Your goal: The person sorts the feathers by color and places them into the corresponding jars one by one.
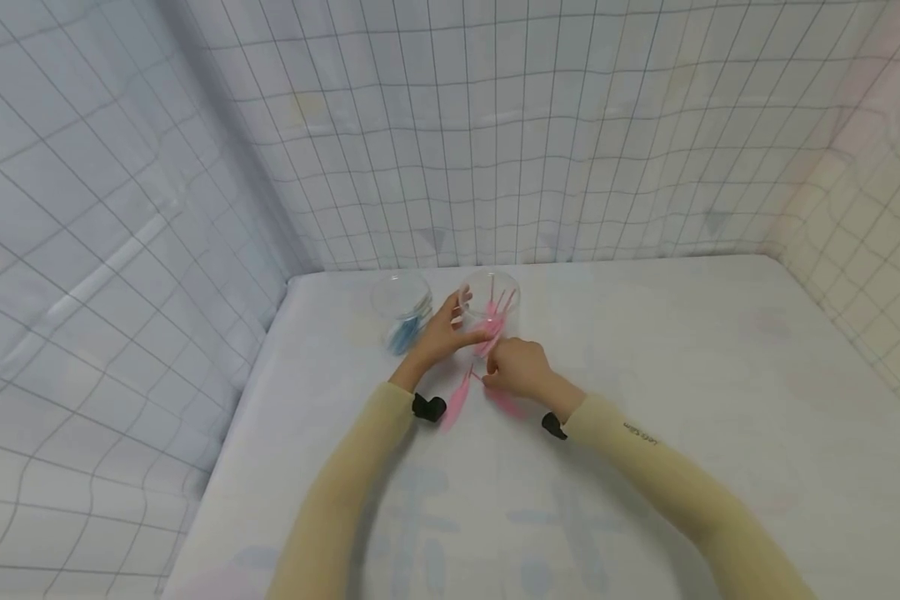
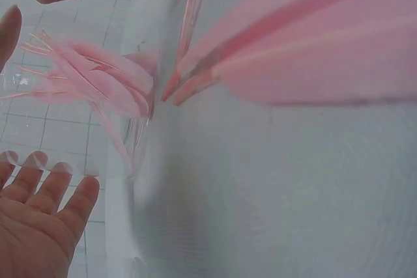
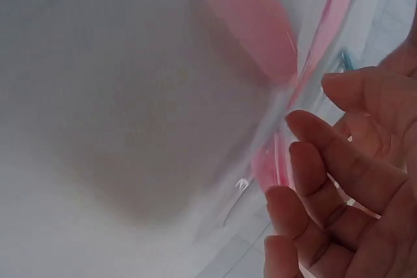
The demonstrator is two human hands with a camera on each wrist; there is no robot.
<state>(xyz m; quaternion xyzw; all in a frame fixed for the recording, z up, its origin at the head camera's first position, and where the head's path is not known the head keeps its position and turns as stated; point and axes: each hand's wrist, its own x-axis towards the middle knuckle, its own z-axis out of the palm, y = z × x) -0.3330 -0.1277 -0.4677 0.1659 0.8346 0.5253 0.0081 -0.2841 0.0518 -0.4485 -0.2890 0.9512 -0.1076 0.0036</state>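
Observation:
A clear round cup (image 1: 517, 300) stands near the back of the table with several pink feathers (image 2: 104, 76) in it, quills upward. My left hand (image 1: 441, 335) holds this cup, fingers along its left side and thumb across the front. In front of the cup lie two loose pink feathers, one to the left (image 1: 456, 404) and one to the right (image 1: 506, 404), their quill tips close together. My right hand (image 1: 521, 367) hovers over the right feather. In the right wrist view its fingers (image 3: 345, 167) are loosely bent, thumb apart from them, fingertips close by the quill tips.
Left of my left hand is a second clear cup (image 1: 397, 293) with blue feathers (image 1: 405, 335) in it. A white cloth covers the table (image 1: 675, 400). Grid-patterned curtains hang behind (image 1: 495, 142) and at both sides. Each wrist wears a small black camera (image 1: 429, 407).

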